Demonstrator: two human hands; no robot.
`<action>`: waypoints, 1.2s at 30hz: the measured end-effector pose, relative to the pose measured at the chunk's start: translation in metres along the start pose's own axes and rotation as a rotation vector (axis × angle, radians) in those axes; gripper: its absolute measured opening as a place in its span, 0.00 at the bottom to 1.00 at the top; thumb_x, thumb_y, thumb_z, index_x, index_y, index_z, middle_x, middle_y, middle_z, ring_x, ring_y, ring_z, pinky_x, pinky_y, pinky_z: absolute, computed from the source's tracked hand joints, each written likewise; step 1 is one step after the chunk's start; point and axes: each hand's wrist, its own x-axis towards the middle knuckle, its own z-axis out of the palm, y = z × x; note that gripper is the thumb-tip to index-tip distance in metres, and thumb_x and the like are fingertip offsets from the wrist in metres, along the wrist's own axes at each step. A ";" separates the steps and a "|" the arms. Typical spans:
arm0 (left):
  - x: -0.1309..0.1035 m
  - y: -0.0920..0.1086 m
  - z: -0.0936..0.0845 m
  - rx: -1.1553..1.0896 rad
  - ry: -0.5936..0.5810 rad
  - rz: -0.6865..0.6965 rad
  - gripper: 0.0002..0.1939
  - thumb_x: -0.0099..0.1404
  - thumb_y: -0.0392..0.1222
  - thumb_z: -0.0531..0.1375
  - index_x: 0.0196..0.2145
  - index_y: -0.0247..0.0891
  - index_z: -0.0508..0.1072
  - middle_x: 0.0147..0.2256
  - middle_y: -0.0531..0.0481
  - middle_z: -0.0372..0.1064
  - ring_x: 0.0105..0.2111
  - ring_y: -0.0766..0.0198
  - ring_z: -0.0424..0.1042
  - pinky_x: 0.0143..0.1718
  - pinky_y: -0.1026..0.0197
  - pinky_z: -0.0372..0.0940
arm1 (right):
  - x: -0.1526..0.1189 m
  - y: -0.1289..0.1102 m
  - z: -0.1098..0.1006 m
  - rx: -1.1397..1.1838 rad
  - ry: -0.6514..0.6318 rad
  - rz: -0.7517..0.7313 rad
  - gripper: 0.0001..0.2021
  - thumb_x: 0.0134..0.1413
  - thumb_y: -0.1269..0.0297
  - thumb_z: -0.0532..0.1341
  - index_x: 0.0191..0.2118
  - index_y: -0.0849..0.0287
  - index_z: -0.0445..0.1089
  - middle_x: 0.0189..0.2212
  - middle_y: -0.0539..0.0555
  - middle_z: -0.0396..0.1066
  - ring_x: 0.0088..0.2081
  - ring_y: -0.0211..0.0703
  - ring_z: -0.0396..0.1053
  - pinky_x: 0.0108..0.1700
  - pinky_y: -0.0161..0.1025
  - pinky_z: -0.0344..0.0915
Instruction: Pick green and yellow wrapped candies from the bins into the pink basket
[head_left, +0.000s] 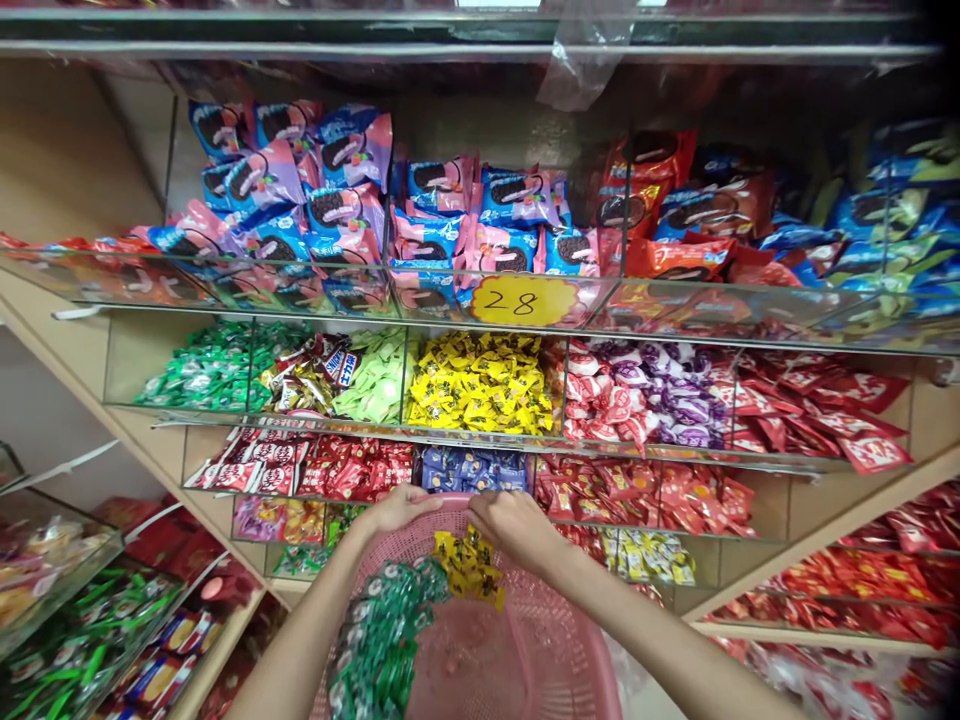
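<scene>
A pink plastic basket (592,650) hangs in front of the shelves, gripped at its far rim by both hands. My left hand (401,507) is closed round the rim at the left of centre. Just to the right, my right hand (506,522) closes on the same rim, its fingertips partly hidden. Inside the basket, green-wrapped candies (386,635) are heaped along the left side. A smaller heap of yellow-wrapped candies (471,565) lies near the far rim, below my right hand. The pink bottom shows at the centre and right.
Glass-fronted shelves (480,440) rise ahead, with more yellow candies (484,385), green candies (214,370) and red packets (825,400). Packaged cookies (510,200) fill the upper shelf, behind a yellow "28" tag (525,299). Side shelves with candies flank the basket.
</scene>
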 end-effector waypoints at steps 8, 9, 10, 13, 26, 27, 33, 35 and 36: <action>-0.004 0.003 -0.001 -0.054 -0.023 0.012 0.31 0.47 0.71 0.56 0.22 0.35 0.63 0.19 0.58 0.49 0.20 0.72 0.47 0.23 0.65 0.42 | -0.001 0.033 -0.068 0.119 0.418 0.104 0.16 0.66 0.61 0.46 0.44 0.57 0.69 0.37 0.54 0.70 0.34 0.38 0.69 0.33 0.32 0.57; -0.004 0.003 -0.001 -0.053 -0.026 0.014 0.31 0.47 0.71 0.56 0.22 0.35 0.64 0.19 0.58 0.49 0.21 0.72 0.48 0.23 0.65 0.43 | 0.000 0.040 -0.073 0.086 0.423 0.138 0.15 0.66 0.62 0.46 0.45 0.57 0.69 0.38 0.54 0.70 0.34 0.38 0.69 0.31 0.32 0.56; -0.004 0.003 -0.001 -0.045 -0.025 0.018 0.31 0.47 0.71 0.56 0.22 0.35 0.63 0.19 0.58 0.49 0.21 0.72 0.48 0.23 0.65 0.43 | 0.002 0.046 -0.078 0.050 0.410 0.168 0.15 0.65 0.63 0.47 0.45 0.57 0.69 0.39 0.55 0.69 0.33 0.38 0.68 0.30 0.32 0.55; -0.004 0.003 -0.002 -0.017 -0.020 0.023 0.32 0.47 0.72 0.56 0.20 0.35 0.62 0.19 0.58 0.49 0.21 0.72 0.47 0.23 0.65 0.43 | 0.008 0.055 -0.085 -0.030 0.332 0.209 0.13 0.64 0.66 0.48 0.44 0.56 0.70 0.42 0.55 0.66 0.31 0.37 0.68 0.27 0.32 0.51; -0.004 0.004 -0.002 -0.040 -0.013 0.026 0.30 0.48 0.70 0.56 0.22 0.35 0.65 0.20 0.57 0.51 0.22 0.71 0.49 0.23 0.65 0.44 | 0.014 0.052 -0.086 -0.012 0.407 0.276 0.14 0.65 0.64 0.48 0.42 0.57 0.70 0.42 0.55 0.67 0.33 0.38 0.68 0.29 0.33 0.55; -0.005 0.005 -0.002 -0.041 -0.015 0.023 0.31 0.47 0.70 0.56 0.22 0.35 0.64 0.20 0.57 0.50 0.22 0.71 0.49 0.23 0.65 0.44 | 0.011 0.053 -0.087 0.023 0.462 0.263 0.14 0.64 0.64 0.48 0.43 0.57 0.70 0.42 0.55 0.67 0.34 0.39 0.68 0.30 0.33 0.57; -0.006 0.006 -0.001 -0.036 -0.006 0.002 0.31 0.47 0.71 0.57 0.20 0.36 0.62 0.19 0.58 0.48 0.20 0.72 0.46 0.22 0.65 0.41 | -0.014 0.039 -0.090 0.330 0.631 0.037 0.12 0.64 0.63 0.50 0.42 0.58 0.70 0.39 0.55 0.69 0.40 0.39 0.68 0.41 0.34 0.62; -0.004 0.003 0.000 -0.040 0.009 -0.008 0.31 0.47 0.71 0.57 0.21 0.35 0.63 0.18 0.58 0.48 0.20 0.72 0.45 0.22 0.64 0.41 | -0.018 0.030 -0.079 0.397 0.500 -0.042 0.12 0.64 0.65 0.50 0.41 0.58 0.70 0.38 0.54 0.70 0.40 0.38 0.68 0.42 0.33 0.61; -0.004 0.002 0.001 -0.038 0.012 -0.005 0.31 0.47 0.71 0.57 0.21 0.35 0.63 0.18 0.58 0.47 0.20 0.72 0.45 0.22 0.64 0.41 | -0.018 0.025 -0.070 0.403 0.408 -0.062 0.12 0.64 0.66 0.49 0.40 0.58 0.70 0.37 0.53 0.71 0.39 0.38 0.69 0.41 0.33 0.61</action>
